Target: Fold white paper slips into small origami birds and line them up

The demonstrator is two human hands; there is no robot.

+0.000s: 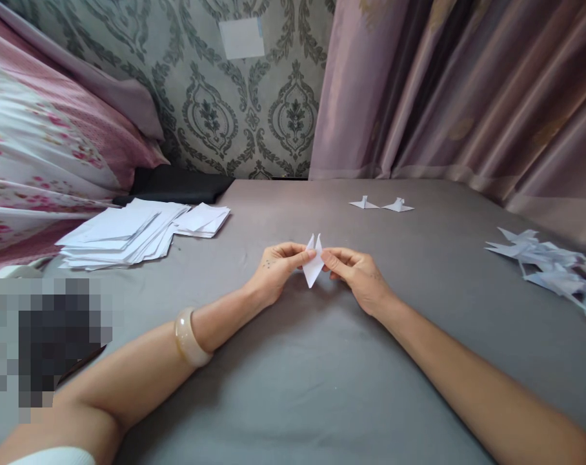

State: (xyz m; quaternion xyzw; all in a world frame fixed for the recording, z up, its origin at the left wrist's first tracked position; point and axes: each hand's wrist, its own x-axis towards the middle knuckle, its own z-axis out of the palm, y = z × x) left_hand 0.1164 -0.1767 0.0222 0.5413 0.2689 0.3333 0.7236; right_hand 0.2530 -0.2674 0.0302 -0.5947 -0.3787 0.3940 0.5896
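Between my two hands is a small piece of folded white paper, diamond-shaped, with two narrow points at the top and one point at the bottom. My left hand pinches its left edge between thumb and fingers. On the other edge, my right hand grips it the same way, its thumb lying near the upper right point. The paper is held upright above the grey cloth surface. Fingertips behind the paper are partly hidden. A pale bangle circles my left forearm.
Stacked white paper sheets lie at the left, beside a smaller stack of paper. Two folded paper birds stand at the back. More folded paper pieces pile up at the right. A black cloth lies by the wall.
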